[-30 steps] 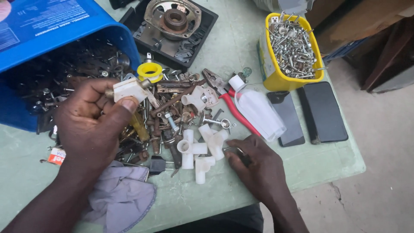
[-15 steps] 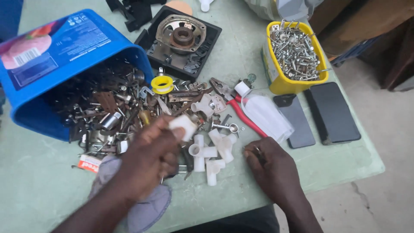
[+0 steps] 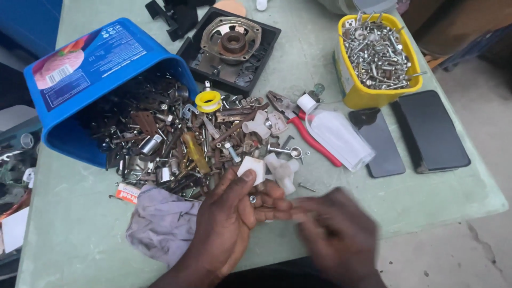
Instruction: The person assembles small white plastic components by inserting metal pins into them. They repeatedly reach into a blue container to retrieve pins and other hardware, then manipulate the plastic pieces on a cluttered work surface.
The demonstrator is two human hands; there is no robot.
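Observation:
My left hand lies palm up over the near edge of a pile of rusty metal parts. Its thumb and fingers pinch a white plastic fitting, and a small metal nut rests on its fingers. My right hand is blurred by motion, low and right of the left hand, its fingertips meeting the left fingers. Whether it holds anything cannot be made out. More white plastic pipe fittings lie just beyond both hands.
A tipped blue tub spills the parts. A yellow tub of screws stands at the far right, with two dark phones, a clear bottle, red-handled pliers, a black motor housing, a yellow tape roll and a grey cloth.
My left hand carried the white fitting down from the pile to the near edge and turned palm up. My right hand left the table and moved in against the left fingers.

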